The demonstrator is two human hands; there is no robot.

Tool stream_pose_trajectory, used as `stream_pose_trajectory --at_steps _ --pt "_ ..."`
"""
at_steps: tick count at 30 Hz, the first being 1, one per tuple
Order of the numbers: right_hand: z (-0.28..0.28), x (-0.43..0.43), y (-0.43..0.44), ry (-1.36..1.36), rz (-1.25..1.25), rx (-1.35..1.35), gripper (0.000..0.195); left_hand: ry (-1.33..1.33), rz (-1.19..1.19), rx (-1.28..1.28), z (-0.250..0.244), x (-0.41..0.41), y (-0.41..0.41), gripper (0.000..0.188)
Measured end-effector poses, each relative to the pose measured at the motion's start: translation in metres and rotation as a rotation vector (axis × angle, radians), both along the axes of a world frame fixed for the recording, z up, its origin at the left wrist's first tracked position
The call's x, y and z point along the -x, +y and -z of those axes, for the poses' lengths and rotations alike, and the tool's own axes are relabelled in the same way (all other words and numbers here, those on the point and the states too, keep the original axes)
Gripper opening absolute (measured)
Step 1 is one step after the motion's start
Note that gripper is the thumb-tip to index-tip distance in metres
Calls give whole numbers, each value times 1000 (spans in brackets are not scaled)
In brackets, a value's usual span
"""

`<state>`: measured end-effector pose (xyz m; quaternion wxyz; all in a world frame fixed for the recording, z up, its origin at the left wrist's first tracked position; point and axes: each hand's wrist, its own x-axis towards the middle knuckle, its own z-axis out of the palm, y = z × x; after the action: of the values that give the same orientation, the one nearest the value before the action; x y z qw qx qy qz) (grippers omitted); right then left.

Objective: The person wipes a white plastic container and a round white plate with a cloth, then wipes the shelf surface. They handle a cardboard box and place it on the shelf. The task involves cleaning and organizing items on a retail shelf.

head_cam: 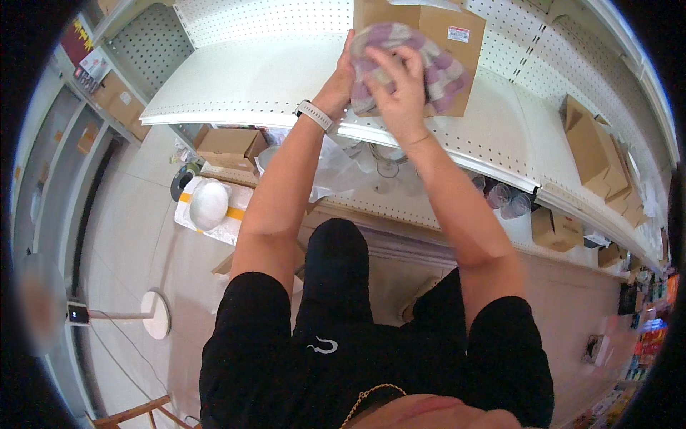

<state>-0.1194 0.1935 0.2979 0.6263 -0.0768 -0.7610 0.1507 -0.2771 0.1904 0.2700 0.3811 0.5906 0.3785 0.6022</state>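
Note:
My right hand (399,91) presses on a purple and white checked cloth (447,75) with its fingers bent over the fabric. On the left, my left hand (343,80) is upright at the cloth's edge; its fingers are partly hidden, so its hold is unclear. Behind both hands a cardboard box (469,53) with a printed label stands on the white perforated metal shelf (257,69). Whether the cloth touches the box or wraps something cannot be seen. A watch with a light band is on my left wrist.
Below, the lower shelf (407,206) holds a small cardboard box (230,145), clear plastic (340,171) and drinking glasses (498,195). A white bowl (209,206) rests on a taped foam package (238,214). More cardboard (595,150) lies right. A round-based stand (155,315) is on the floor.

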Motion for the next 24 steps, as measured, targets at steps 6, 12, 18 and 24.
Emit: stream_pose_trajectory --at_steps 6,12,18,24 --pt "23 -36 -14 -484 -201 155 43 -222 111 -98 1 0 -13 91" --pt "29 -84 10 -646 -163 58 43 38 -161 -104 -1 -13 -23 106" --pt "4 -144 74 -557 223 77 49 23 -168 -92 2 -9 -18 112" --pt "-64 -120 103 -111 499 -288 37 67 -226 -109 9 -4 -13 116"
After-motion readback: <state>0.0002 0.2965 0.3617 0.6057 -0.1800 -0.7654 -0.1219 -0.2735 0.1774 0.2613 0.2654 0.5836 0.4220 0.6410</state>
